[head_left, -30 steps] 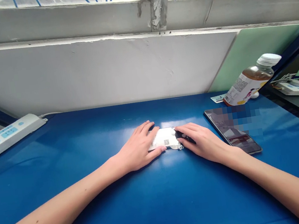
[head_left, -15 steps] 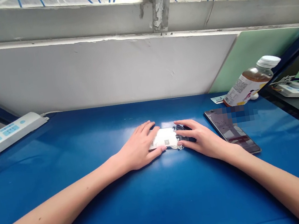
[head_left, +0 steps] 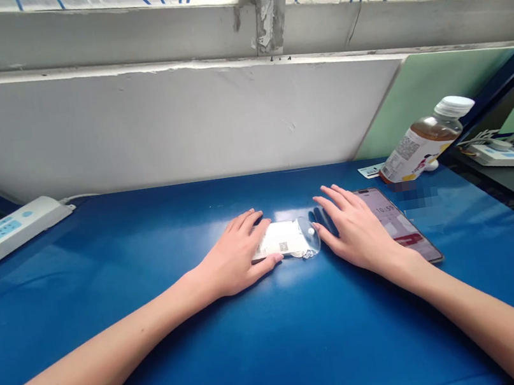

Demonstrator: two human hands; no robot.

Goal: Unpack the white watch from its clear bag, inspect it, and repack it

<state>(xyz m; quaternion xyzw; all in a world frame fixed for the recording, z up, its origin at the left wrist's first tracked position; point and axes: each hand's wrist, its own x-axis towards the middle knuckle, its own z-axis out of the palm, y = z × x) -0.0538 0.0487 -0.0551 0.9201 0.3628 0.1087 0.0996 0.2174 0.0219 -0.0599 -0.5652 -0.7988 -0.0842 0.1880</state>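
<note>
Blue and glossy, the tabletop (head_left: 279,343) carries a small clear plastic bag (head_left: 289,245) with a white printed label and a QR code on it, lying flat at its middle. This bag serves as the landmark for everything else.

The left hand (head_left: 235,257) lies palm down on the bag's left end, fingers extended and thumb along the near edge, pressing the bag to the table without gripping it. The right hand (head_left: 357,232) rests just right of the bag, flat and open with fingers spread, holding nothing; its thumb tip is close to the bag's rounded right end, and I cannot tell whether it touches. A few small metal parts (head_left: 308,253) show at that near right corner of the bag.

Judging from this, the bag seems already laid down and flattened, with only the left hand on it; whether it is sealed cannot be read.

Right of the bag, partly under the right hand, lies a smartphone (head_left: 401,222). Farther right and behind stands a tilted tea bottle (head_left: 423,140). Far left of the bag sits a white power strip (head_left: 6,230).
</note>
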